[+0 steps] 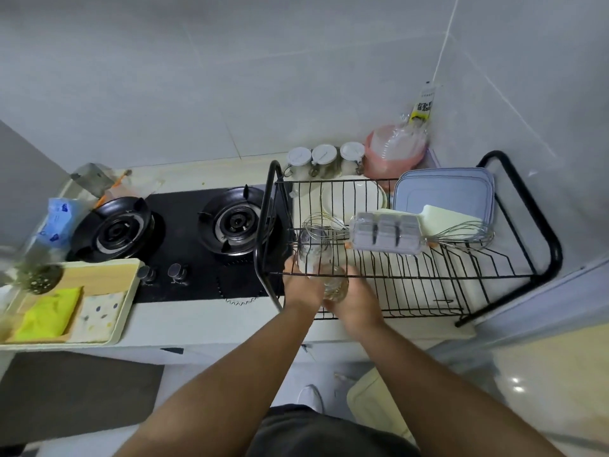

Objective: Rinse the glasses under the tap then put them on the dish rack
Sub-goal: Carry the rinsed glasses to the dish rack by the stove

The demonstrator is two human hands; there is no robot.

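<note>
Both forearms reach forward to the front left corner of the rack point(428, 278). Left hand point(301, 286) grips a clear glass point(312, 250) from below, fingers curled round its base; the glass stands over the rack's left-end wires, though whether it rests on them I cannot tell. Right hand point(357, 300) is wrapped round a second glass point(336, 283), lower down, at the front rail and just beside the first; the two hands are almost touching.

Behind the glass a whisk point(324, 225) lies across the wires, close enough to crowd that spot. A grey tray in clear wrap point(385, 233) sits beside it, then a second whisk point(461, 235), a white board point(443, 218) and pale blue lids point(445, 188). White plates point(351, 196) stand at the back of the rack.

On the tabletop point(214, 319) behind it are three jars point(324, 158), a pink bag point(395, 150) and a tube point(423, 105) with a yellow label, its print too small to read. Left of the rack is a black two-burner stove point(194, 258), and further left a tray point(127, 311) with a yellow cloth point(49, 313) and a spotted cloth point(102, 308).
</note>
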